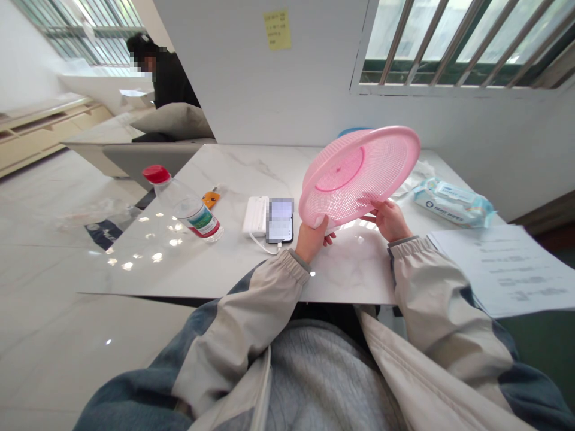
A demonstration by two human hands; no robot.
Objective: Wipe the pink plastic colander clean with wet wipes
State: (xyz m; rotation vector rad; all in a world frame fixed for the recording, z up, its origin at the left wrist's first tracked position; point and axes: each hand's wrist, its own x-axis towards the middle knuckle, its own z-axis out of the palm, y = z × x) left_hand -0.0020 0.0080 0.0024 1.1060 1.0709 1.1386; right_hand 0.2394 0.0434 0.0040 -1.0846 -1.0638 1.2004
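In the head view, two hands hold one pink plastic colander (359, 173), tilted up above a white marble table (251, 167). The left hand (309, 240) grips its lower rim with the thumb in front, and the right hand (389, 220) supports the rim with curved fingers. On the table there are one clear plastic bottle (188, 209) lying on its side, one white power bank (256, 215), one phone (281, 230), and one pack of wet wipes (453, 205).

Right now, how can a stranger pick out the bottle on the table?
On the white marble table, look left of the pink basket. A clear plastic bottle lies there on its side; its red cap sets it apart.
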